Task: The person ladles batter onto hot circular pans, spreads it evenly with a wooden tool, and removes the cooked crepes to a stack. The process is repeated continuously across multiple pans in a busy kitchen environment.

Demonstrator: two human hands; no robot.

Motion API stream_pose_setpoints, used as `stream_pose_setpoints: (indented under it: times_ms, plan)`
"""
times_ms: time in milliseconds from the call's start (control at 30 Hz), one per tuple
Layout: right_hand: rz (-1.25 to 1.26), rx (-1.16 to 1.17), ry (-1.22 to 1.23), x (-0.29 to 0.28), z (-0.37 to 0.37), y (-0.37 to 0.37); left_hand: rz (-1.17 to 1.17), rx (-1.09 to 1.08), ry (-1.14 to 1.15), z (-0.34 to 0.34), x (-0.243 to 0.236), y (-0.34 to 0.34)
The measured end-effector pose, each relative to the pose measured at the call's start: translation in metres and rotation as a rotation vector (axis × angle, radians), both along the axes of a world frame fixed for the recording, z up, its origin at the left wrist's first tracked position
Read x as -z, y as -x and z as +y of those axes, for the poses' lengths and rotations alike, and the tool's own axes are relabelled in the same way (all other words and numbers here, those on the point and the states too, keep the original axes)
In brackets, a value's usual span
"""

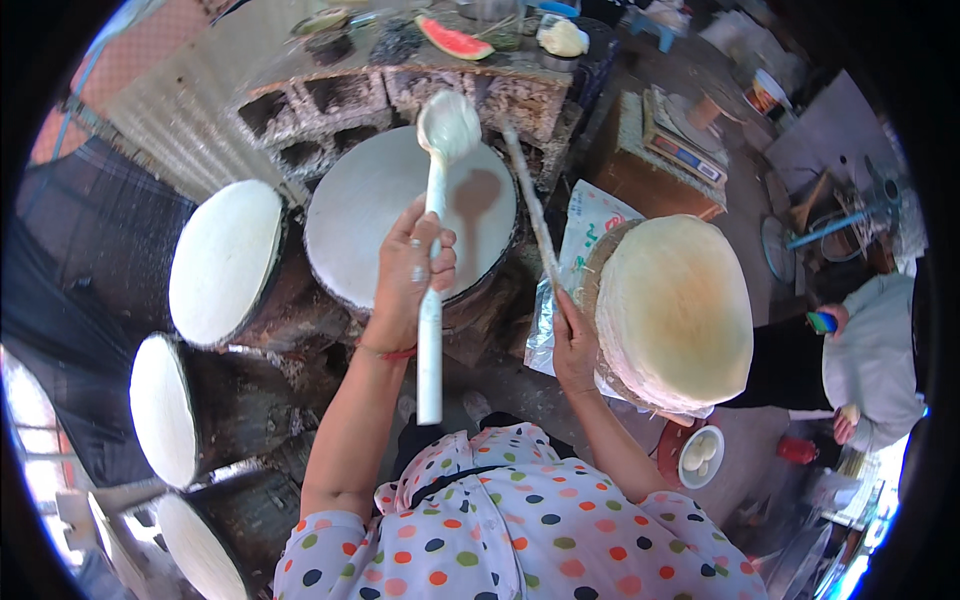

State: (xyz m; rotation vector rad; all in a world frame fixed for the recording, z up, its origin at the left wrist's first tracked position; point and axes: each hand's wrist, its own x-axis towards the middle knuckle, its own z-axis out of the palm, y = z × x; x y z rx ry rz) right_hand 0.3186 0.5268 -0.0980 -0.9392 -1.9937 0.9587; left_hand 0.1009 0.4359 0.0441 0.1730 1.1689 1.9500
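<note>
My left hand (412, 262) is closed round the long pale handle of a ladle (449, 125), whose bowl is coated with white batter. The ladle is held over a large round griddle (350, 225) with a smooth whitish surface, and its shadow falls there. My right hand (574, 345) grips the lower end of a long thin stick (532, 200), pale-crusted and pointing up past the griddle's right edge. Beside that hand stands a thick stack of round flatbreads (675, 310), the top one browned in the middle, on a round woven base.
More round griddles with white tops (225, 262) line the left side. Behind the main griddle, a block ledge (345, 95) bears a watermelon slice (453, 38). At right are a scale (685, 140), a white bowl of pale round pieces (701, 457) and a person (870, 360) holding a phone (822, 322).
</note>
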Motion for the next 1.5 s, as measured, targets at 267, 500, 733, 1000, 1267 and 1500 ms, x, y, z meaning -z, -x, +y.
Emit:
stream_pose_setpoints:
  times_ms: [267,500,733,1000,1267,1500]
  plan:
    - [-0.461,0.097,-0.187,0.009,0.005,0.006,0.939,0.123,0.486,0.039,0.106,0.033]
    - [-0.463,0.156,0.013,-0.006,-0.044,0.054,1.314,0.176,0.531,0.022,0.105,0.085]
    - [0.052,0.29,0.46,-0.003,-0.075,0.1,1.346,0.039,0.517,0.01,0.113,0.147]
    - [0.066,0.315,0.684,-0.004,-0.085,0.139,1.16,-0.047,0.428,-0.042,0.08,0.159]
    - [0.017,0.182,0.296,0.005,-0.074,0.205,0.841,0.031,0.28,-0.073,0.081,0.118]
    - [-0.75,0.072,0.254,-0.073,-0.066,0.199,0.634,0.013,0.204,-0.075,0.078,0.122]
